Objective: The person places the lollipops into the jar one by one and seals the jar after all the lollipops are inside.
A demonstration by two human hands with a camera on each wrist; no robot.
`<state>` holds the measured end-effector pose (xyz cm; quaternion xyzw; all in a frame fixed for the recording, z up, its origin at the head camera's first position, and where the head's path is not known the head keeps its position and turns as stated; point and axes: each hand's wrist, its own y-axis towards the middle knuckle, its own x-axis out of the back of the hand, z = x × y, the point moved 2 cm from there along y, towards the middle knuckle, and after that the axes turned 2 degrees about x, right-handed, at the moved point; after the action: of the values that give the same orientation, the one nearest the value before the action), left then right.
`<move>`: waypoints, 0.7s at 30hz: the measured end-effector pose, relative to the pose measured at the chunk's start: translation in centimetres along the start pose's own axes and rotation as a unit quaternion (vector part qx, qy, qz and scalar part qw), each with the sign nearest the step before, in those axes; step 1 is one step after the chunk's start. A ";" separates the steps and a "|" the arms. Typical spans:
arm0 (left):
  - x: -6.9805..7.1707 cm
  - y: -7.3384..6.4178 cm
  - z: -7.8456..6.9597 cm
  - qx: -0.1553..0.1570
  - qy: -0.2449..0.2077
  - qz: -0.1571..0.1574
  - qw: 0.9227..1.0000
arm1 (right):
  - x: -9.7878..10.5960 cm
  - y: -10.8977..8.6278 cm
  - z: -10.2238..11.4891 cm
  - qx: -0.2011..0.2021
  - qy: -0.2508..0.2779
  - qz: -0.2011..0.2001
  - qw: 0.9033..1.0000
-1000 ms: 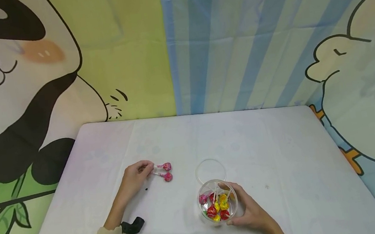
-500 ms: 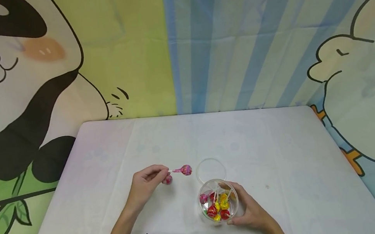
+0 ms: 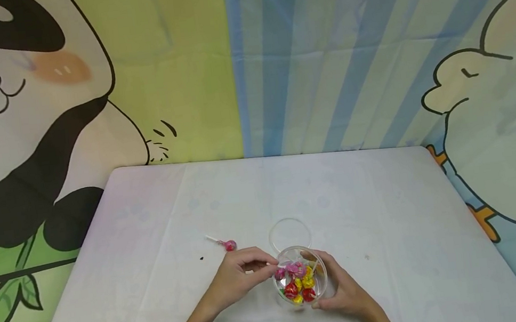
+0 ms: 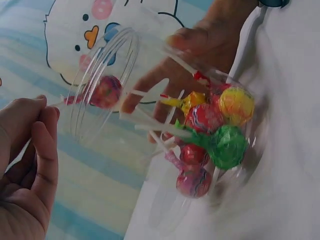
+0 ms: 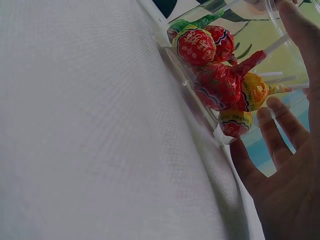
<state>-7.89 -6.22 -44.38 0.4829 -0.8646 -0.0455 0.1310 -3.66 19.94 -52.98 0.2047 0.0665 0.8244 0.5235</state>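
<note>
My left hand pinches the white stick of a pink-wrapped lollipop between thumb and fingertips. In the left wrist view, the candy's head is inside the mouth of a clear plastic jar, while the fingers stay outside its rim. The jar stands on the table, steadied by my right hand, whose fingers and thumb grip its side. Several lollipops lie in the bottom, among them a green one, a yellow one and a red one. Another pink lollipop lies on the table beyond my left hand.
Behind the jar, a clear round lid lies flat on the white table. A small dark speck is left of the loose lollipop. A cartoon-printed curtain hangs along the table's back edge.
The left hand has lifted one of two pink lollipops off the table and carried it right, to the jar's mouth. The right hand has kept its hold on the jar.
</note>
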 end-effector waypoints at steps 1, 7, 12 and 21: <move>-0.3 0.1 0.0 0.001 0.008 0.002 1.000 | 0.0 0.0 0.0 0.001 -0.001 0.000 1.000; -1.6 0.4 -0.2 -0.016 0.046 0.012 0.999 | 0.0 0.1 0.0 0.017 -0.008 0.003 1.000; -2.0 0.5 -0.6 -0.014 0.058 0.012 0.998 | 0.0 0.1 0.0 0.011 -0.008 0.004 1.000; -2.5 1.1 -0.9 -0.031 0.053 0.029 0.998 | 0.0 0.0 -0.1 0.009 -0.012 0.001 1.000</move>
<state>-7.33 -3.49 -43.79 0.4552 -0.8682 -0.0435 0.1927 -3.71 19.92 -53.05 0.2192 0.0681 0.8219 0.5214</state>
